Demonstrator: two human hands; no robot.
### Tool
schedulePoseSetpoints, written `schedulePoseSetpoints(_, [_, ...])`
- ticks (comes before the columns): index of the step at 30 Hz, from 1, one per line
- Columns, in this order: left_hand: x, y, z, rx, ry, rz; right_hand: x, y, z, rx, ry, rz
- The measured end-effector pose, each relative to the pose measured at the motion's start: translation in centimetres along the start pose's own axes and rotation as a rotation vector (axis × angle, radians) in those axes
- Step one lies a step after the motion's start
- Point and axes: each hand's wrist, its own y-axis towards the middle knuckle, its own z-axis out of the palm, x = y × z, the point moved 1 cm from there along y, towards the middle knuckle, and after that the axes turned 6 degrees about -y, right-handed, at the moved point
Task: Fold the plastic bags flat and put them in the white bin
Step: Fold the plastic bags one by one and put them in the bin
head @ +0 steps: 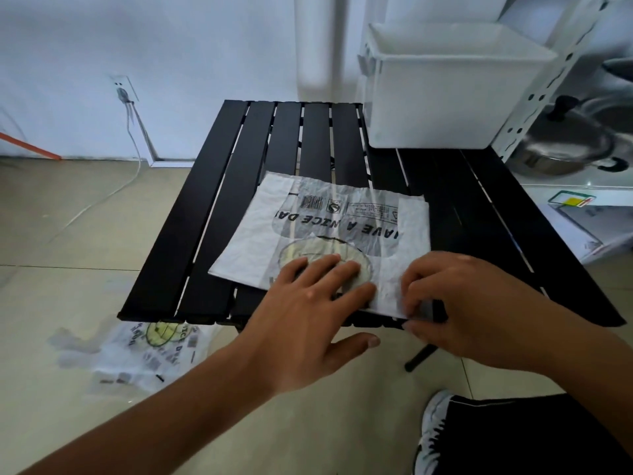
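Clearly early: one plastic bag (322, 221) lies flattened on the slatted surface (212, 207), left hand (308, 303) fingers spread pressing it, right hand (479, 303) fingers pinching its near corner. Beyond them the white bin (445, 97) seems empty; another bag (150, 351) waits on the floor.

Worn on the head, looking forward and steeply down across a black slatted table (219, 200) from its near edge. Wide-angle, with bowed lines at the borders. Close enough for both forearms to fill the lower frame; far enough to take in the white bin (445, 97) at the far right corner, the wall behind, tiled floor (68, 234) at left. One view only.
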Motion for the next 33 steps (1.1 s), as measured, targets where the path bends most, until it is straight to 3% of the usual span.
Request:
schedulePoseSetpoints(5, [-0.7, 0.0, 0.1, -0.089, -0.017, -0.007, 0.9, 0.0, -0.3, 0.022, 0.047, 0.002])
schedulePoseSetpoints(9, [-0.5, -0.1, -0.3, -0.196, -0.043, -0.025, 2.7, 0.0, 0.1, -0.157, 0.123, 0.032])
schedulePoseSetpoints(16, [3.7, -2.2, -1.5, -0.284, -0.147, -0.037, 4.1, -0.5, -1.1, -0.077, 0.872, -0.059])
schedulePoseSetpoints(18, [4.9, -2.9, -1.8, -0.253, -0.277, -0.022, 1.4, -0.4, -2.1, -0.024, 0.742, -0.022])
schedulePoseSetpoints(21, [6.8, -3.4, -2.4, -0.153, -0.552, 0.004, -2.1, -0.2, -2.2, 0.193, 0.424, 0.061])
schedulePoseSetpoints(24, [8.0, -3.3, -3.7, -0.067, -0.728, -0.05, -2.8, 0.2, -1.0, 0.356, 0.269, 0.059])
schedulePoseSetpoints(28, [8.9, -3.8, -4.2, -0.03, -0.951, -0.247, -2.0, 2.1, 1.4, 0.248, 0.13, -0.054])
schedulePoseSetpoints(33, [9.3, -3.9, -4.3, -0.112, -0.928, -0.376, -2.4, 4.2, 3.2, -0.011, 0.327, -0.119])
